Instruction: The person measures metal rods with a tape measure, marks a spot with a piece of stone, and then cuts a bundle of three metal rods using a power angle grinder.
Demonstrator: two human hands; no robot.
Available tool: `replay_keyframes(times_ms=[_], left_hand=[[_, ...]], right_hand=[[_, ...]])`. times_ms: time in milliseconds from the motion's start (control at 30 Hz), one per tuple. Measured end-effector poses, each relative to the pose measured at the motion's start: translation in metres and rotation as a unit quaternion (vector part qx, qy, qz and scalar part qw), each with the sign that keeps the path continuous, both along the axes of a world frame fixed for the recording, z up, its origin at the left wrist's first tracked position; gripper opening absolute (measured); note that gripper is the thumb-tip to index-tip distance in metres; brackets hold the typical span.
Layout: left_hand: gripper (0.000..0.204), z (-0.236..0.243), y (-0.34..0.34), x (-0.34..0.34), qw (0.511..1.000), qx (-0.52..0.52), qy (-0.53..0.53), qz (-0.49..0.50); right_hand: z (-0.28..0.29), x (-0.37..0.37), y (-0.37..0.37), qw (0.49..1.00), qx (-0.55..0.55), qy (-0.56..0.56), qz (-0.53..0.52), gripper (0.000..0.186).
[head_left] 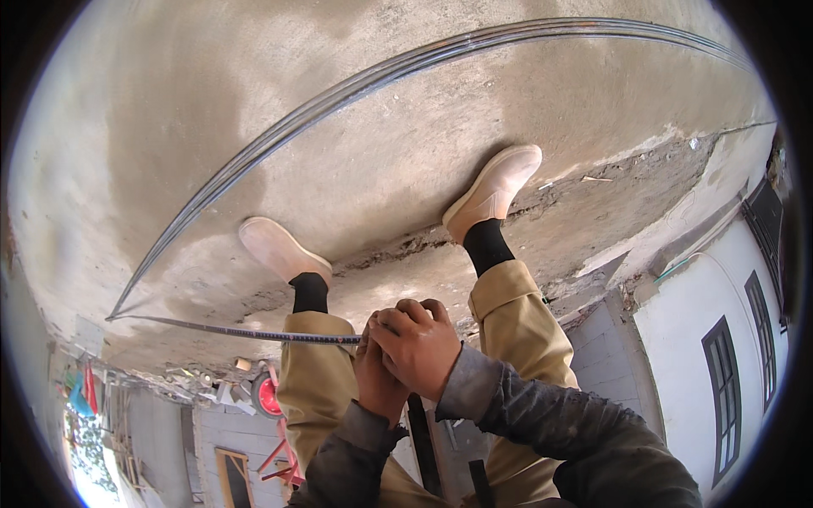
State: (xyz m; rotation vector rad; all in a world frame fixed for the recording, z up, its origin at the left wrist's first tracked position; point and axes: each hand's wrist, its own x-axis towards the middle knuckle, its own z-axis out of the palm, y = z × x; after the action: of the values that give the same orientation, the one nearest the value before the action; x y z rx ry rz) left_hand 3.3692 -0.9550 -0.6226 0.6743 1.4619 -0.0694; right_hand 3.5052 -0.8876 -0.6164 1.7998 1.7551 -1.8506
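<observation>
My left hand (378,385) and my right hand (421,345) are pressed together in front of my thighs, both with curled fingers. A dark tape measure (254,334) runs out of them to the left as a long marked blade. Its case is hidden inside my grip. The right hand overlaps the left and covers part of it. At the far left, the blade's end reaches the near end of a bundle of long thin metal bars (322,106). These bars lie on the concrete floor beyond my shoes, looking bowed in this wide view.
My feet stand apart on rough concrete (364,169), beside a broken, dirt-filled seam (610,199). Behind me are a red-wheeled cart (268,394), a grey block wall, rubble and a wooden frame (235,476). A white wall (707,339) with dark windows rises at the right.
</observation>
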Motion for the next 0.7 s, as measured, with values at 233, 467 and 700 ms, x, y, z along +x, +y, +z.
replay_keyframes(times_ms=[233,467,700], left_hand=[[0.041,0.002,0.017,0.003,0.859,-0.176,-0.042,0.479],[0.032,-0.002,0.031,-0.008,0.996,-0.009,0.069,0.050],[0.048,-0.006,0.019,-0.002,0.850,-0.198,0.077,0.482]], right_hand=[[-0.021,-0.022,-0.004,0.986,-0.114,0.034,-0.117,0.023],[-0.049,-0.035,-0.014,0.969,-0.177,0.056,-0.164,0.019],[-0.063,-0.039,-0.003,0.952,-0.300,-0.033,-0.049,0.024]])
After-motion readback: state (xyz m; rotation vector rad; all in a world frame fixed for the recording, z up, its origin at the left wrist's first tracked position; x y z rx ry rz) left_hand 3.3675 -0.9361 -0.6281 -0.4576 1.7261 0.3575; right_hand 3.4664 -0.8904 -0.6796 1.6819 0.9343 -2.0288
